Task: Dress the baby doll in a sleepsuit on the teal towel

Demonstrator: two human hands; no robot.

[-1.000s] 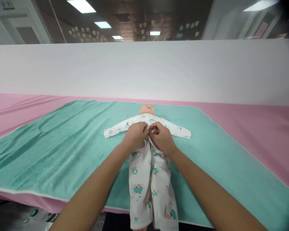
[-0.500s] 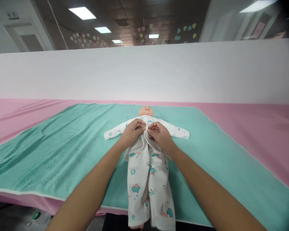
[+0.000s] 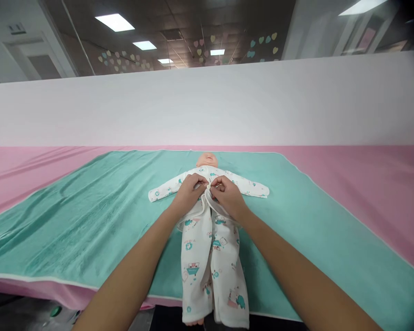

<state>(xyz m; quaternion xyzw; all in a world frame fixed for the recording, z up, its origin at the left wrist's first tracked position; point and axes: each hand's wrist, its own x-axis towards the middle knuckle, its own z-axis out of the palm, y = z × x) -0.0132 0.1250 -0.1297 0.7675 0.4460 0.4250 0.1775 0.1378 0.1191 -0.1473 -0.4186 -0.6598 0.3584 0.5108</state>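
Observation:
A baby doll [image 3: 207, 160] lies on its back on a teal towel [image 3: 89, 216], head away from me. It wears a white printed romper [image 3: 210, 257] with sleeves spread to both sides. My left hand [image 3: 189, 193] and my right hand [image 3: 227, 196] meet over the doll's chest. Both are closed, pinching the two front edges of the romper together at the middle. Below my hands the front of the garment hangs partly apart.
The towel covers a pink sheet [image 3: 365, 184] on a long table. A white panel [image 3: 207, 105] stands behind it. The doll's legs reach the near table edge [image 3: 89, 289]. A small green object [image 3: 55, 311] lies on the floor at the lower left.
My hands have shifted slightly up the doll's chest while still pinching the romper front. The view has tilted a little, so the doll sits lower in the frame.

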